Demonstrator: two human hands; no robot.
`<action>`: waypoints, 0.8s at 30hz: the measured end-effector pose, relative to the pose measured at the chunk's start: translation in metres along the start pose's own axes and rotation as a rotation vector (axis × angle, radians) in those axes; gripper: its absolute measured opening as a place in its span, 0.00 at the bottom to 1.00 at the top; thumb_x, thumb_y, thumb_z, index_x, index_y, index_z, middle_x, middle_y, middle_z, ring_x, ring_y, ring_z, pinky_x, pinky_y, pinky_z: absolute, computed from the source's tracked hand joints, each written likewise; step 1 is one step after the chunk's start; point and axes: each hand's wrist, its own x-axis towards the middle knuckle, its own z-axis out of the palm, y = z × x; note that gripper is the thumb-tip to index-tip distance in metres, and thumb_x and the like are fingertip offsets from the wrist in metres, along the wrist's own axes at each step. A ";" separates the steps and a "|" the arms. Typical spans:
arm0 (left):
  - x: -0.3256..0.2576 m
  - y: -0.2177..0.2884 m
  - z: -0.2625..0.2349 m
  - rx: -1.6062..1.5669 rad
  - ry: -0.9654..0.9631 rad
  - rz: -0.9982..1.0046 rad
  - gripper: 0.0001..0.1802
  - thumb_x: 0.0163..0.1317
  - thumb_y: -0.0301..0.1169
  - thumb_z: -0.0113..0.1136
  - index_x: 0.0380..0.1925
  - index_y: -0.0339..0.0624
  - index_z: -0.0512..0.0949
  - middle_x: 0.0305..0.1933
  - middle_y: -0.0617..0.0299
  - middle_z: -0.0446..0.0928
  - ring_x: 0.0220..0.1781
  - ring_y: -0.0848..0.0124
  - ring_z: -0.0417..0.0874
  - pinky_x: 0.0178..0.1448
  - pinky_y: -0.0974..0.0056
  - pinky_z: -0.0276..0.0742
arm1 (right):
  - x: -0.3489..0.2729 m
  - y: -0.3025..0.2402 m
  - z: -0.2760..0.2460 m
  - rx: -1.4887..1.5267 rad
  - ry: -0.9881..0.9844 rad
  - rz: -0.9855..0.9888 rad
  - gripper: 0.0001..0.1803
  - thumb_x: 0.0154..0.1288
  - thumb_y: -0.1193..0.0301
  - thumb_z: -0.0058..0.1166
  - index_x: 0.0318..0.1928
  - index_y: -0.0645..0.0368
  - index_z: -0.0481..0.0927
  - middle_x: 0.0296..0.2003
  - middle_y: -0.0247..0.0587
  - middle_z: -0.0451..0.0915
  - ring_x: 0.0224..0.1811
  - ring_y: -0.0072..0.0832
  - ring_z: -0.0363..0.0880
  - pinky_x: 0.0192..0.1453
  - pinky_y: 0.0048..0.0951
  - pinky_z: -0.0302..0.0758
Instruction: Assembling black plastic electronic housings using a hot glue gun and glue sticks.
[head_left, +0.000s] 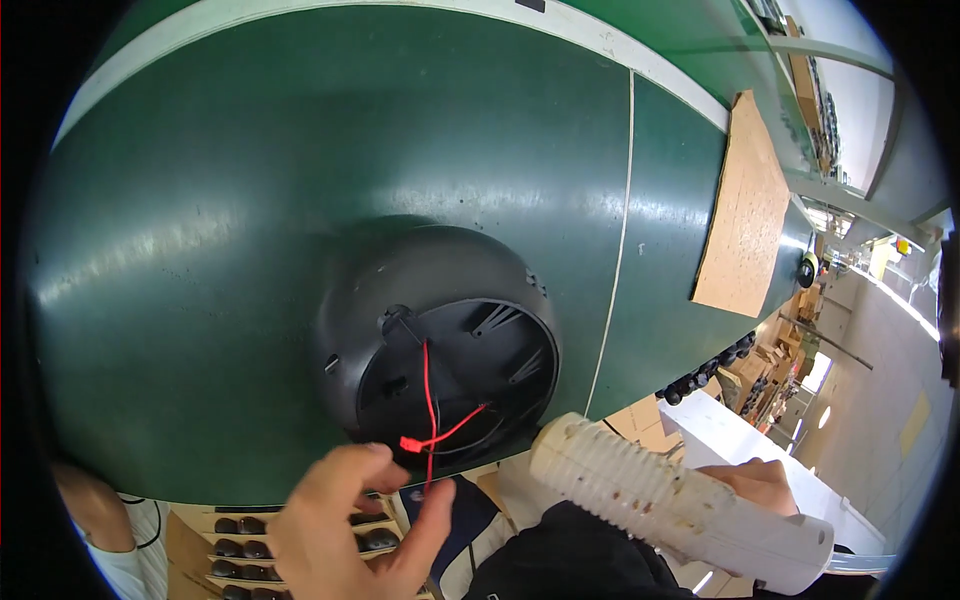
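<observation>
A round black plastic housing (425,260) rests on the green worktop, its wide opening tilted toward me. Red wires (428,385) and dark wires come out of it, one red lead ending in a small red connector (411,444). Just below the opening is my left hand (350,525), its thumb and index finger apart. The thumb tip is by the hanging end of a red wire; whether they touch I cannot tell. My right hand (755,485) grips a stained white ribbed tube (640,485), whose ribbed end points at the housing's lower right.
A flat cardboard piece (745,215) lies at the worktop's right end. Below the near edge stands a partitioned carton (190,550) with several dark rounded parts. Another person's arm (95,505) shows at the lower left. Cardboard boxes (765,370) and black parts are at the right.
</observation>
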 end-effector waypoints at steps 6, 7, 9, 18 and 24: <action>0.006 -0.012 -0.007 0.014 0.078 0.050 0.09 0.53 0.13 0.66 0.36 0.31 0.83 0.32 0.54 0.81 0.31 0.68 0.83 0.37 0.67 0.78 | 0.017 -0.004 -0.003 0.198 0.214 -0.107 0.14 0.63 0.74 0.62 0.46 0.69 0.82 0.49 0.57 0.84 0.47 0.42 0.89 0.47 0.37 0.86; 0.013 -0.016 -0.010 0.037 0.104 0.095 0.09 0.54 0.18 0.66 0.36 0.31 0.83 0.30 0.56 0.79 0.31 0.70 0.80 0.37 0.68 0.74 | 0.023 -0.002 -0.003 0.193 0.235 -0.193 0.13 0.63 0.75 0.62 0.46 0.70 0.82 0.49 0.58 0.84 0.49 0.44 0.88 0.49 0.38 0.85; 0.026 -0.020 -0.019 0.059 0.090 0.163 0.10 0.56 0.22 0.67 0.39 0.31 0.82 0.28 0.57 0.78 0.31 0.72 0.77 0.36 0.69 0.70 | 0.038 0.002 0.001 0.193 0.314 -0.379 0.13 0.62 0.75 0.61 0.44 0.72 0.82 0.48 0.60 0.83 0.52 0.48 0.86 0.53 0.40 0.84; 0.062 -0.013 -0.022 -0.266 0.046 0.133 0.08 0.66 0.22 0.61 0.43 0.29 0.81 0.35 0.57 0.79 0.30 0.75 0.79 0.32 0.73 0.72 | 0.073 0.005 -0.004 0.073 0.340 -0.637 0.13 0.58 0.75 0.63 0.39 0.75 0.82 0.41 0.56 0.81 0.44 0.50 0.84 0.47 0.40 0.83; 0.069 -0.007 -0.016 -0.324 0.066 0.096 0.07 0.68 0.23 0.62 0.43 0.29 0.81 0.38 0.56 0.81 0.33 0.73 0.84 0.33 0.72 0.78 | 0.078 0.005 -0.002 -0.042 0.408 -0.682 0.13 0.54 0.75 0.65 0.38 0.72 0.81 0.36 0.52 0.80 0.36 0.43 0.82 0.39 0.36 0.81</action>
